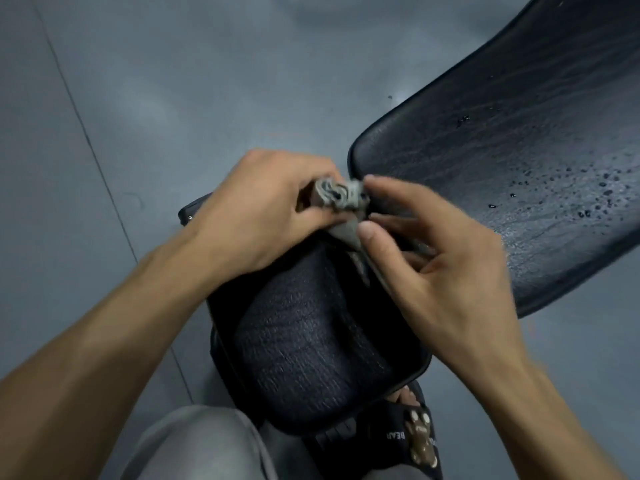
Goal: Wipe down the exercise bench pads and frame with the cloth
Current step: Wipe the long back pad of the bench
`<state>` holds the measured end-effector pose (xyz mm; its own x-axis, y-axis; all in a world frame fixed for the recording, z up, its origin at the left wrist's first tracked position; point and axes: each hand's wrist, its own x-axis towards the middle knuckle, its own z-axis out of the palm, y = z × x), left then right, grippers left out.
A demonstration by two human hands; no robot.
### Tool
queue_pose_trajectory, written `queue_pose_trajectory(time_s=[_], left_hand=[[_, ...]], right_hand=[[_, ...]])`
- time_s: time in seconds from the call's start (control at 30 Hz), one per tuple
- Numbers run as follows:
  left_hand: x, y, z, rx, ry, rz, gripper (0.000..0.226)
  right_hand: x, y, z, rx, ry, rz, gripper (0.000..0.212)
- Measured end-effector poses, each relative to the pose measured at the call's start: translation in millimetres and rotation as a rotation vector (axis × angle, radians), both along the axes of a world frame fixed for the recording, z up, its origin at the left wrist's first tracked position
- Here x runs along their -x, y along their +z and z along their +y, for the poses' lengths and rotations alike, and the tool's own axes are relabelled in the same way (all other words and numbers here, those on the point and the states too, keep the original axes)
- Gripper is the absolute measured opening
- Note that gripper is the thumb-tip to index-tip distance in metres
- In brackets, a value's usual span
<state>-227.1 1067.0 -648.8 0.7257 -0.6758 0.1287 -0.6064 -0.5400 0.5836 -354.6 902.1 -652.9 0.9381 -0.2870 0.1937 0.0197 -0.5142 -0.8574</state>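
While the left hand [266, 206] grips the bunched grey cloth [341, 202] with curled fingers, the right hand [440, 258] pinches its hanging corner between thumb and fingers. Both are above the far edge of the black seat pad [311, 344]. Back pad [519, 161] to the right, wet with droplets. Grey floor [138, 98] underneath.
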Motion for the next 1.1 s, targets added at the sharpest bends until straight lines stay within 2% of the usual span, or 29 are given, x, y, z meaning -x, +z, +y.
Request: queue_pose_trajectory(time_s=[0.07, 0.17, 0.27, 0.33, 0.4, 0.5, 0.53, 0.6, 0.73, 0.87, 1.0, 1.1], left_hand=[[-17, -4, 1, 0.029, 0.268, -0.040, 0.020], [-44, -24, -16, 0.204, 0.553, 0.198, 0.023], [-57, -46, -49, -0.001, 0.587, 0.276, 0.028], [-51, -49, -66, -0.117, 0.554, 0.297, 0.031], [-45, -48, -70, -0.155, 0.489, 0.301, 0.031], [-33, -46, -62, -0.166, 0.411, 0.236, 0.018], [-29, -46, -59, -0.165, 0.386, 0.197, 0.013], [-19, -47, -57, -0.151, 0.346, 0.127, 0.019], [-3, -52, -51, -0.025, 0.262, 0.034, 0.019], [14, -48, -44, 0.014, 0.123, -0.052, 0.018], [54, -46, -52, 0.019, -0.042, -0.064, 0.013], [73, -46, -58, -0.002, -0.087, -0.065, 0.015]], right_hand=[[8, 2, -12, -0.146, -0.106, -0.012, 0.033], [21, 1, -24, -0.328, -0.214, -0.040, 0.024], [33, -5, -22, -0.402, -0.246, -0.028, 0.021], [40, -10, -21, -0.397, -0.273, -0.024, 0.020], [46, -13, -24, -0.412, -0.317, -0.035, 0.018], [55, -15, -30, -0.454, -0.364, -0.057, 0.014], [57, -15, -31, -0.461, -0.374, -0.065, 0.014], [63, -16, -33, -0.458, -0.390, -0.078, 0.015], [77, -20, -35, -0.440, -0.454, -0.104, 0.020], [91, -23, -36, -0.437, -0.485, -0.067, 0.020], [98, -26, -38, -0.427, -0.514, -0.040, 0.015], [102, -30, -41, -0.444, -0.538, -0.042, 0.015]])
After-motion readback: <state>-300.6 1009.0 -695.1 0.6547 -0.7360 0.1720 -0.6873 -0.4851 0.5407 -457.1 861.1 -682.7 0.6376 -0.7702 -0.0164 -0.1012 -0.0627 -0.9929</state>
